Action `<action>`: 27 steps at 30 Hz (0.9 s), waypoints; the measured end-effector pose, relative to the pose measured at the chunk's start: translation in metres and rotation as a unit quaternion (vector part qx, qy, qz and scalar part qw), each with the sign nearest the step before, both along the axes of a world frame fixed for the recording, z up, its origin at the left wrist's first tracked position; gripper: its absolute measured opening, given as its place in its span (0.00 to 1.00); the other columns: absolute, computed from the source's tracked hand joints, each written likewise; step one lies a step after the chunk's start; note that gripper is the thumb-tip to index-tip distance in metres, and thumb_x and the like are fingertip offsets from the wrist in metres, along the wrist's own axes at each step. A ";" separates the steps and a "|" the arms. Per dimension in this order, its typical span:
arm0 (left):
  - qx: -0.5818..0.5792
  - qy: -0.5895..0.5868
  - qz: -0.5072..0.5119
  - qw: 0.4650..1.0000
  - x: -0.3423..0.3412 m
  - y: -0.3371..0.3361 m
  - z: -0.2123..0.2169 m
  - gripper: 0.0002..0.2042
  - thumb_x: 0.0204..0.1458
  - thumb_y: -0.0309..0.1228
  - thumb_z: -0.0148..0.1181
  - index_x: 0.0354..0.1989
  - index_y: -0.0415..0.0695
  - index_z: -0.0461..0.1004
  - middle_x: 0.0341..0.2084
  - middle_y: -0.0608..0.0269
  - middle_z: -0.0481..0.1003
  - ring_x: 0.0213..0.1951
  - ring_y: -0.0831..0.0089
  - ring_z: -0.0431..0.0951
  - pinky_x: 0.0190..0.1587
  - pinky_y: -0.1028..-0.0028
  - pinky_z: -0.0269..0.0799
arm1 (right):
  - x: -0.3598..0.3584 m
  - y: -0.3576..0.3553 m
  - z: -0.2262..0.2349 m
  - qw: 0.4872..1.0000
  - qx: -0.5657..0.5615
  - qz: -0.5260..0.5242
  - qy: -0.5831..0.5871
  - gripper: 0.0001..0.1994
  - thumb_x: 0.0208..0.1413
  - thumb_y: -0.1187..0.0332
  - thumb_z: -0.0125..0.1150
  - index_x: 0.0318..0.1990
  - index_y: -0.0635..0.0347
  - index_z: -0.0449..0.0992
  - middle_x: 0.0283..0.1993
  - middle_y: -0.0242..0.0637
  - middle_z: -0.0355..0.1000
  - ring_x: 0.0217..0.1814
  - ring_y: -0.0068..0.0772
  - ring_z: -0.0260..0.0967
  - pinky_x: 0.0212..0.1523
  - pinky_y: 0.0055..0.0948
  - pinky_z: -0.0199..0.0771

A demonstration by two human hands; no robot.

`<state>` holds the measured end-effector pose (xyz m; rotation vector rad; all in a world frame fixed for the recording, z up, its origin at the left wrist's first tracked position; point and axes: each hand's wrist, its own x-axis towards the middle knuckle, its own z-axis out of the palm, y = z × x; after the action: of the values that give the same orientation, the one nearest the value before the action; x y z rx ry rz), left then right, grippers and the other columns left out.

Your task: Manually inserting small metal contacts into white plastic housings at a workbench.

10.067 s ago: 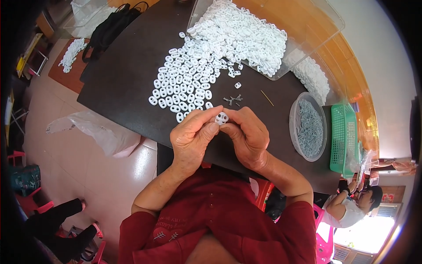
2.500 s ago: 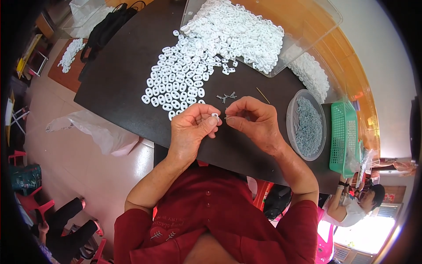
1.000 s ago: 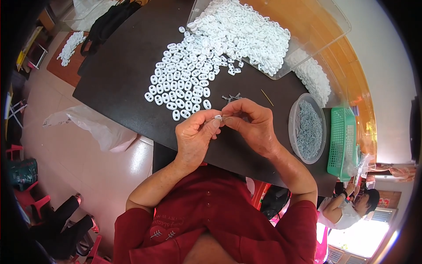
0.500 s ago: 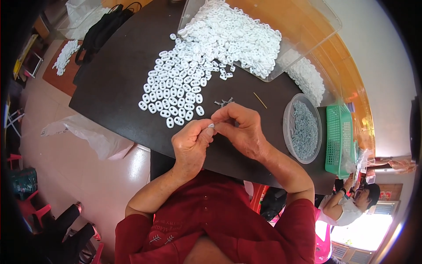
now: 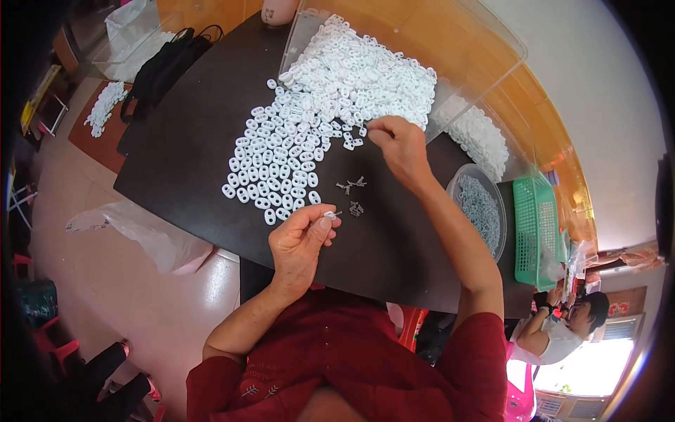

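My left hand (image 5: pixel 299 246) pinches a small white plastic piece (image 5: pixel 329 215) between thumb and fingers, with a thin grey screw (image 5: pixel 338 213) poking out beside it. Farther forward, my right hand (image 5: pixel 402 149) has its fingers pressed together at the edge of the heap; whatever its fingertips hold, if anything, is hidden. Close to those fingertips lie a few small white pieces (image 5: pixel 349 143). White two-holed oval pieces (image 5: pixel 274 165) spread over the dark table to the left. Two little groups of grey screws (image 5: pixel 356 209) rest between my hands.
A clear plastic bin (image 5: pixel 485 74) on its side spills a big white heap (image 5: pixel 362 70). To the right stand a round tub of screws (image 5: pixel 480 211) and a green basket (image 5: pixel 529 232). Another person (image 5: pixel 562 327) sits at far right. A black bag (image 5: pixel 169 70) lies at upper left.
My right hand has left my left hand and reached forward to the white pieces. My left hand keeps its small piece. The thin wooden stick is now out of sight near my right arm.
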<state>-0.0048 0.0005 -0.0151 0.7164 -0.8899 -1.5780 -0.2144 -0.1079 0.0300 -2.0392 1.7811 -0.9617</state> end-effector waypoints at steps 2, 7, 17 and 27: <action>0.001 -0.008 -0.002 1.000 0.000 0.000 0.001 0.09 0.55 0.25 0.55 0.42 0.33 0.73 0.30 0.58 0.76 0.28 0.79 0.72 0.31 0.81 0.70 | 0.000 -0.019 -0.011 0.997 -0.068 -0.002 0.047 0.07 0.47 0.72 0.59 0.34 0.61 0.78 0.29 0.40 0.74 0.32 0.30 0.71 0.32 0.28 0.68; -0.001 -0.012 -0.011 1.000 0.001 -0.001 -0.001 0.09 0.55 0.25 0.55 0.42 0.33 0.73 0.30 0.58 0.76 0.28 0.80 0.72 0.31 0.81 0.69 | 0.009 -0.039 -0.025 0.970 -0.113 -0.016 0.215 0.06 0.43 0.71 0.61 0.31 0.55 0.79 0.25 0.42 0.69 0.32 0.45 0.67 0.33 0.41 0.66; -0.006 -0.014 -0.023 1.000 0.005 -0.001 -0.001 0.10 0.55 0.26 0.55 0.42 0.33 0.73 0.30 0.58 0.76 0.29 0.80 0.72 0.31 0.82 0.69 | -0.012 -0.033 -0.013 0.972 -0.108 -0.005 0.209 0.06 0.41 0.74 0.62 0.31 0.54 0.79 0.25 0.39 0.70 0.33 0.42 0.68 0.33 0.37 0.68; -0.002 -0.023 -0.024 0.999 0.004 -0.002 0.000 0.09 0.55 0.26 0.55 0.41 0.33 0.73 0.30 0.59 0.76 0.28 0.80 0.72 0.31 0.82 0.69 | -0.001 -0.030 -0.021 0.973 -0.065 0.053 0.217 0.04 0.41 0.72 0.61 0.28 0.56 0.75 0.25 0.42 0.67 0.34 0.46 0.66 0.33 0.42 0.65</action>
<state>-0.0009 -0.0020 -0.0148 0.7349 -0.9505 -1.6077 -0.2152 -0.1383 0.0090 -2.5557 1.8189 -0.6514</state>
